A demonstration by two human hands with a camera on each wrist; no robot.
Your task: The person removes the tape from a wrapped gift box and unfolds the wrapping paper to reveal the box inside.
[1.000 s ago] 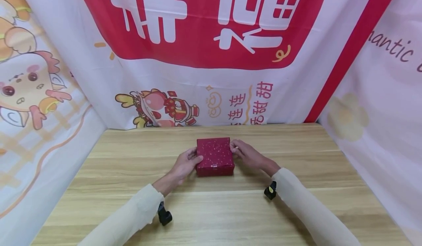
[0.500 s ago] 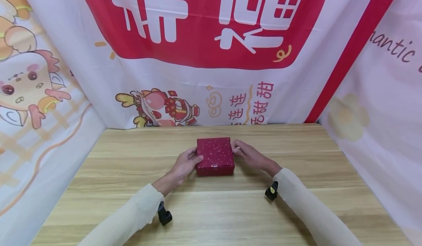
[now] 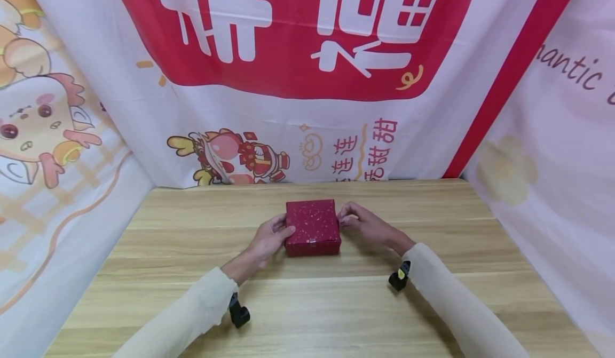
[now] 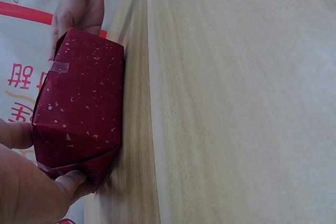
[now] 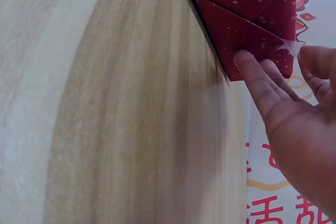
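Observation:
A dark red gift box (image 3: 313, 222), wrapped in speckled paper, lies on the wooden table. My left hand (image 3: 270, 239) grips its left end; in the left wrist view the thumb (image 4: 16, 135) lies on the top edge and fingers press the folded end. A strip of clear tape (image 4: 59, 67) crosses the box's near top edge. At the other end is my right hand (image 3: 367, 224). It pinches a bit of clear tape (image 5: 292, 47) that sticks to the folded wrapping, while other fingers (image 5: 247, 64) touch the end face.
The wooden table (image 3: 307, 304) spreads out in front of the box and to both sides. A printed cloth (image 3: 312, 134) hangs right behind the table's back edge, with more cloth along both sides. Each wrist wears a small black camera.
My right hand has drawn slightly away to the right from the box's end, its fingers lifting a little. The left hand and the box stay nearly where they were.

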